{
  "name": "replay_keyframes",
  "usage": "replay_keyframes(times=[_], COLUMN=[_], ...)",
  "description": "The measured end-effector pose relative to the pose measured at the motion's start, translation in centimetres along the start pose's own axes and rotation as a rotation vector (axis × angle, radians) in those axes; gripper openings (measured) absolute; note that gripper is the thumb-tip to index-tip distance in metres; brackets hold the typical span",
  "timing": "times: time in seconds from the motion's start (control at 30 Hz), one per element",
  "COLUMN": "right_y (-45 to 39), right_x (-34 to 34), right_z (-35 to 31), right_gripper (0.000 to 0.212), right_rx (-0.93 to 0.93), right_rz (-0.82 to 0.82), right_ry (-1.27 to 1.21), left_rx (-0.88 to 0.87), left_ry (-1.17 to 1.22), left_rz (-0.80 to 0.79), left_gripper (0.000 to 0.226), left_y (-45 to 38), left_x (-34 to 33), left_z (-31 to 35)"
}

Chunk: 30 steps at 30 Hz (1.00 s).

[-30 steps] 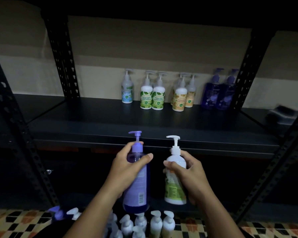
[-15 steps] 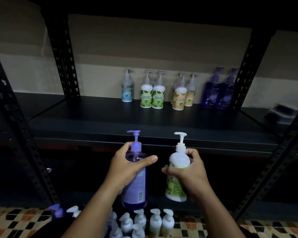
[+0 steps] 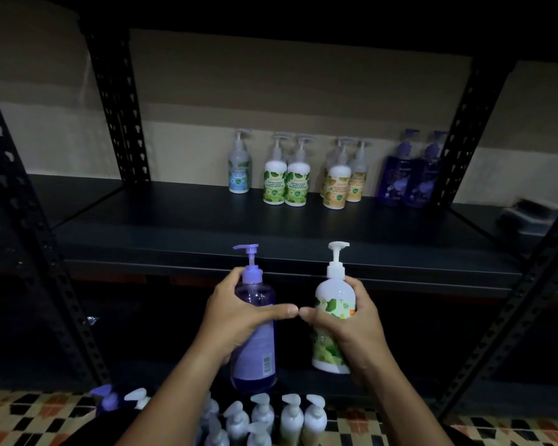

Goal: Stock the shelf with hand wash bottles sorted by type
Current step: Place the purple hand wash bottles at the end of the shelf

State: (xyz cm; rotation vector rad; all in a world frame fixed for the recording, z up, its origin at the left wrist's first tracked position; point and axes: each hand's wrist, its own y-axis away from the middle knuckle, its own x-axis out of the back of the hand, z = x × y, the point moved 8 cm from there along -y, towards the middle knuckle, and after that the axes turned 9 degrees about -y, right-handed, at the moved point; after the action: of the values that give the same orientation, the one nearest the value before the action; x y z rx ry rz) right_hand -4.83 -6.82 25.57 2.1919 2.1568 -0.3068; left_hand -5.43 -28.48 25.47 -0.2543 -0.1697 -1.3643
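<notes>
My left hand (image 3: 239, 320) grips a purple pump bottle (image 3: 255, 349) upright in front of the black shelf (image 3: 207, 239). My right hand (image 3: 351, 329) holds a white bottle with a green leaf label (image 3: 331, 297) beside it. The two thumbs almost touch. At the back of the shelf stand a blue-label bottle (image 3: 239, 170), two green-label bottles (image 3: 285, 181), a group of orange-label bottles (image 3: 343, 181) and two purple bottles (image 3: 408, 177).
Several more pump bottles (image 3: 264, 420) stand on the patterned floor (image 3: 29, 416) below my arms. Black perforated uprights (image 3: 120, 107) frame the shelf bay. A dark object (image 3: 525, 210) lies on the shelf at the far right.
Both hands have drifted slightly with their bottles; the white bottle has risen and tilted a little, and my thumbs have come closer together.
</notes>
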Motion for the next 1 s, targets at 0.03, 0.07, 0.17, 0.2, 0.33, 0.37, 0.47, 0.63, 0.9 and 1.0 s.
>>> replay_keyframes(times=[0.03,0.07,0.17,0.2,0.33,0.37,0.47,0.63,0.9,1.0], right_y=[-0.1,-0.1,-0.4,-0.4,-0.1,0.0,0.0,-0.2,-0.3,-0.4], right_x=[0.2,0.3,1.0,1.1,0.8,0.5,0.1,0.2,0.3,0.5], right_z=[0.2,0.4,0.7,0.7,-0.2,-0.2,0.0,0.1,0.1,0.1], right_gripper=[0.074,0.080,0.079,0.075,0.051,0.049,0.045,0.040,0.036,0.036], right_rx=[-0.004,-0.008,-0.003,0.013,0.088,0.087,0.070,0.055,0.054,0.058], right_rz=[0.017,0.038,0.098,0.112,0.082,0.055,0.031,0.061,0.064,0.074], right_ry=[0.029,0.045,0.046,0.040,0.028,0.018,-0.007,-0.032,-0.059,-0.064], left_rx=[-0.002,-0.003,-0.016,-0.022,-0.021,-0.014,0.009,0.100,-0.015,-0.041], left_ry=[-0.016,-0.031,-0.080,-0.089,-0.112,-0.117,-0.104,-0.026,0.157,0.183], left_rz=[-0.011,-0.023,-0.042,-0.037,-0.010,0.000,0.039,0.093,0.042,-0.014], left_gripper=[0.079,0.081,0.075,0.072,0.063,0.063,0.069,0.078,0.046,0.051], left_y=[-0.1,-0.2,-0.1,-0.1,-0.4,-0.4,-0.5,-0.4,0.2,0.5], left_x=[0.0,-0.1,-0.2,-0.2,-0.1,0.0,0.2,0.7,0.1,-0.3], left_z=[-0.2,-0.3,-0.4,-0.4,-0.9,-1.0,-1.4,-2.2,0.0,0.5])
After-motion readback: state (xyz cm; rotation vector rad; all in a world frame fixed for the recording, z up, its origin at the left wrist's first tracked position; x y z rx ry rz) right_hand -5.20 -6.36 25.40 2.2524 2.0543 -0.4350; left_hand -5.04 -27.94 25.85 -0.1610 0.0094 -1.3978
